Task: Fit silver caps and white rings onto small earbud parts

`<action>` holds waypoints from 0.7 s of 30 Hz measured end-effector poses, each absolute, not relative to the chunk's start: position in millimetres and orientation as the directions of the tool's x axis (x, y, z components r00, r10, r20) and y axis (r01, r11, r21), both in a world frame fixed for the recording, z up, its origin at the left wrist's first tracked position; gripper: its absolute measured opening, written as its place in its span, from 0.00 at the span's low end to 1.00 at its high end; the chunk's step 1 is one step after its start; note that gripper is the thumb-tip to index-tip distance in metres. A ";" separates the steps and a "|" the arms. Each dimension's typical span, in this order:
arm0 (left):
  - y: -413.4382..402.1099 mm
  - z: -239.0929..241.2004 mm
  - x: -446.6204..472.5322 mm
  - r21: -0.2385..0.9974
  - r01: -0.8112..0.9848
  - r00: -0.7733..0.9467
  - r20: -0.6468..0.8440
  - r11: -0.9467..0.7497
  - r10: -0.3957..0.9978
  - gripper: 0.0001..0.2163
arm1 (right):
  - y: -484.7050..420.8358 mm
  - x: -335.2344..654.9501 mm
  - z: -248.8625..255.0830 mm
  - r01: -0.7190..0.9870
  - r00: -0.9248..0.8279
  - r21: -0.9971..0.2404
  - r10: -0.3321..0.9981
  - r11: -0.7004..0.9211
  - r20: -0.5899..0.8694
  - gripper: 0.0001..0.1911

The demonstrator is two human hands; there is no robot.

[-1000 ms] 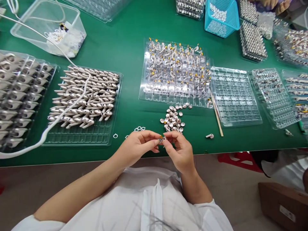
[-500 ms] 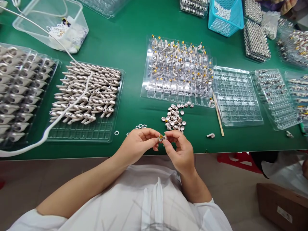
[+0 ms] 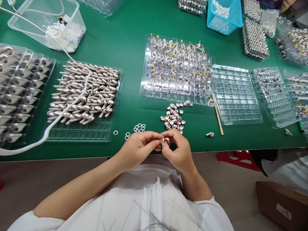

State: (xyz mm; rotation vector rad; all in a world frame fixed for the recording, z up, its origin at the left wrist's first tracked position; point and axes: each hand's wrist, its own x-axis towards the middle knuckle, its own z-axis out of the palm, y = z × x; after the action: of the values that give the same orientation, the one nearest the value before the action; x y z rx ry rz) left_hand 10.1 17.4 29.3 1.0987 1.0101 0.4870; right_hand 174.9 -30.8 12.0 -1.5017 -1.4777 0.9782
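My left hand [image 3: 137, 147] and my right hand [image 3: 178, 150] meet at the near edge of the green table [image 3: 130, 48]. Both pinch one small white earbud part [image 3: 165, 140] between their fingertips. Just beyond my fingers lies a loose pile of small round caps [image 3: 173, 118]. A few white rings [image 3: 137, 129] lie left of that pile. A single white earbud shell [image 3: 209, 134] rests on the table to the right of my hands.
A clear tray of white earbud stems [image 3: 84, 93] lies left, crossed by a white cable [image 3: 55, 118]. A tray of parts with yellow tabs [image 3: 176, 67] sits ahead, an empty clear tray [image 3: 235, 94] beside it, with a wooden stick [image 3: 218, 114]. A blue basket [image 3: 225, 14] stands far right.
My fingers have closed tighter around the small part and turned it slightly. The hands stayed in the same place near the table edge.
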 end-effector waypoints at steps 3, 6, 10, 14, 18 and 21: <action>15.8 27.8 7.9 0.909 0.159 0.514 -0.410 0.386 0.754 0.10 | -30.0 175.7 12.0 0.320 0.009 -0.946 0.999 -0.046 -0.046 0.08; 13.1 26.5 8.0 0.923 0.149 0.511 -0.380 0.356 0.771 0.09 | -30.1 175.8 8.8 0.199 -0.009 -0.976 0.995 -0.091 -0.095 0.07; 8.7 29.1 10.0 0.925 0.140 0.482 -0.376 0.354 0.792 0.08 | -29.8 173.8 5.8 0.121 -0.016 -0.988 0.995 -0.098 -0.100 0.07; 6.0 32.0 10.0 0.922 0.139 0.457 -0.383 0.361 0.803 0.08 | -28.6 170.8 8.0 0.123 -0.013 -0.989 0.997 -0.079 -0.082 0.08; 8.6 32.7 8.7 0.922 0.150 0.470 -0.384 0.357 0.795 0.09 | -28.0 170.0 9.0 0.155 -0.011 -0.986 0.998 -0.052 -0.055 0.09; 13.9 34.7 7.5 0.929 0.179 0.498 -0.370 0.325 0.784 0.10 | -27.6 173.2 8.2 0.229 -0.022 -0.973 1.000 -0.006 -0.011 0.09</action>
State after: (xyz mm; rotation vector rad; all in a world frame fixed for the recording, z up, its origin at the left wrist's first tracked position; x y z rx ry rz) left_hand 7.5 13.9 34.7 1.2050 1.0079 0.5006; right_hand 173.2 -27.6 8.2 -1.3733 -1.3910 1.1142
